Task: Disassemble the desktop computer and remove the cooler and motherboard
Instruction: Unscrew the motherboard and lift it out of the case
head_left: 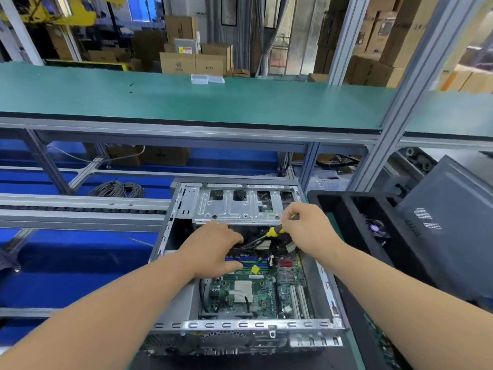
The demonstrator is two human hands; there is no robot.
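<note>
Here, nearest at 6 o'clock: the desktop case [240,328] lies on its side on the bench, open face up so both hands reach in from above. Inside it, the motherboard [248,292] is still seated flat on the case floor, bare CPU socket area showing. RAM slots [253,261] sit just beyond. Left hand [213,249], fingers spread and relaxed, rests over the cables at centre, likely steadying or clearing them. Right hand [306,231] at 1 o'clock, its grip closed round a yellow-handled screwdriver [274,232], tip angled down-left into the dark cooler area, probably at a screw; cooler itself too dark to tell. Drive cage [234,206] at 12 o'clock. Removed dark side panel [448,222] leans at 3 o'clock. Far off, green shelf [213,102] holds small clear plastic boxes [206,79], contents unreadable.
</note>
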